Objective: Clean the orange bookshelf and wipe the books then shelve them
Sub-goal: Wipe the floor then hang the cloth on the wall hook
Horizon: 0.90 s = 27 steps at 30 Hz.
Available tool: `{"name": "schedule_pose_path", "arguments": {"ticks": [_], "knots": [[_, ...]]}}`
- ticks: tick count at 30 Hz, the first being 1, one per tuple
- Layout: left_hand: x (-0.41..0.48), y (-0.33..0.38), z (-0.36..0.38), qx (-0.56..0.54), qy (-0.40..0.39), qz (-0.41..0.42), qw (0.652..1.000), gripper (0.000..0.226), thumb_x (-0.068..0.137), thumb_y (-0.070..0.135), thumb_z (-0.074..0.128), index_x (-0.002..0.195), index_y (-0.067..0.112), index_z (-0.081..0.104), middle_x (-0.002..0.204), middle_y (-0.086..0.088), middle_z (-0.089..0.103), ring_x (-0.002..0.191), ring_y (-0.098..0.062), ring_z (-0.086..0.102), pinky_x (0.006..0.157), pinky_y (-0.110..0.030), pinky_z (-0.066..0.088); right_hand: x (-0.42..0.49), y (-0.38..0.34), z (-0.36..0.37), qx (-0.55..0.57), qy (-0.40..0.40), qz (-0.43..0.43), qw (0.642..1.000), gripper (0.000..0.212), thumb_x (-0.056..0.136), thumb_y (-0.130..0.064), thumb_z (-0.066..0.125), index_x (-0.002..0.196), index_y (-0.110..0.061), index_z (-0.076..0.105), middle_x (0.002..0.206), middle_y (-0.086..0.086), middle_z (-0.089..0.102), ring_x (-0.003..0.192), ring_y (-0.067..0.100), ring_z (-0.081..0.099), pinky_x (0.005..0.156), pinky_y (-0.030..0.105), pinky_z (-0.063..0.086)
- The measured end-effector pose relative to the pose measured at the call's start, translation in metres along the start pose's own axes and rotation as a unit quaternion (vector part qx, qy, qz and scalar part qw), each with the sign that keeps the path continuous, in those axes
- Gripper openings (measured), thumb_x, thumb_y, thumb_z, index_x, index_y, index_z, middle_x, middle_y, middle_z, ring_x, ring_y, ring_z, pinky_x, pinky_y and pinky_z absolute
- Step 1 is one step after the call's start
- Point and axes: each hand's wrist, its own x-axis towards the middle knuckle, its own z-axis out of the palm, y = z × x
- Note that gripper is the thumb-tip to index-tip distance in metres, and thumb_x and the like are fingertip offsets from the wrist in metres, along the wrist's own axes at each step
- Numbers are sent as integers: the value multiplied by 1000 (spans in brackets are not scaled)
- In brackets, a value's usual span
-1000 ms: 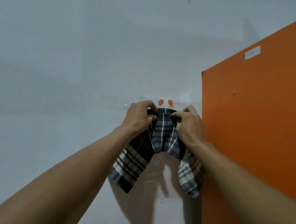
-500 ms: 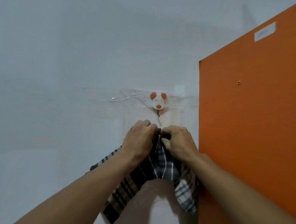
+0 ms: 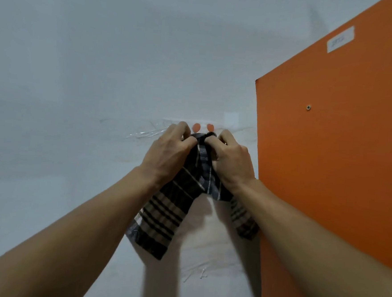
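A soft, woven checked cloth (image 3: 162, 218) in dark grey, beige and white hangs in limp folds against the smooth white wall (image 3: 80, 59). Its bunched top edge is pinched between the curled fingers and thumbs of the left hand (image 3: 166, 155) and right hand (image 3: 232, 160), close together just below two small orange oval tabs (image 3: 196, 126) and crinkled clear tape (image 3: 142, 134). Just right of the hands stands the orange bookshelf (image 3: 329, 157), showing one flat, matte side panel with a straight left edge, a small round metal screw (image 3: 308, 107) and, higher up, a white rectangular label (image 3: 340, 39).
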Motion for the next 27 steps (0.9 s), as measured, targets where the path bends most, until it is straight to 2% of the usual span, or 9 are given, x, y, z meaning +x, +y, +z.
{"name": "schedule_pose_path", "arguments": {"ticks": [2,4,8,10,12,16,19,24,27], "knots": [[-7,-1,3,29,-44,31,998,21,87,16,48,86,2,64,93,-14,56,76,-30,54,42,-39,50,-6,2,7,11,-22,21,999,14,90,-16,62,103,-16,65,88,6,53,58,33,52,53,41,52],[-19,0,4,53,-66,43,995,30,86,18,42,88,6,69,95,-12,61,78,-29,57,37,-33,47,-15,2,11,61,-33,69,995,20,88,-14,59,105,-19,68,88,2,54,72,31,56,63,40,50],[-35,8,3,47,-75,40,995,33,84,19,42,96,10,71,96,-8,65,77,-27,60,37,-29,45,-16,4,9,102,-43,147,983,29,84,-7,58,104,-20,73,93,-5,49,85,20,54,72,31,44],[-41,10,6,28,-78,34,996,33,84,19,44,99,9,71,97,-8,65,78,-28,60,39,-32,49,-15,5,4,111,-50,135,983,25,85,-7,59,101,-17,75,100,-6,50,90,18,51,76,28,42],[-45,11,8,15,-65,37,997,34,83,18,44,100,8,71,96,-8,67,77,-27,60,40,-32,50,-14,4,2,109,-57,112,986,20,85,-8,62,98,-15,77,102,-4,63,96,21,53,80,27,40],[-51,11,14,-22,-60,40,997,37,82,14,43,106,5,71,100,-9,70,77,-27,58,51,-35,55,-15,-2,1,177,-13,151,973,16,84,-8,65,91,-18,75,86,-3,75,83,16,68,78,31,53],[-52,15,15,-37,-71,29,996,29,81,6,57,106,5,71,99,-8,71,75,-27,58,55,-37,56,-13,-7,6,263,0,251,932,12,89,-11,63,84,-22,62,63,-8,64,57,2,58,58,20,46],[-56,20,13,-40,-47,34,997,35,70,2,79,104,6,74,99,-7,73,73,-24,59,63,-30,54,-11,-2,12,213,6,226,951,10,84,-11,68,83,-20,74,82,-7,70,81,12,64,75,29,52],[-66,28,16,-61,-65,-9,996,44,63,2,85,105,12,76,103,-2,74,73,-21,62,66,-24,49,-20,-4,8,219,-30,223,950,12,82,-6,69,76,-16,73,70,-13,61,69,3,56,66,21,45]]}}
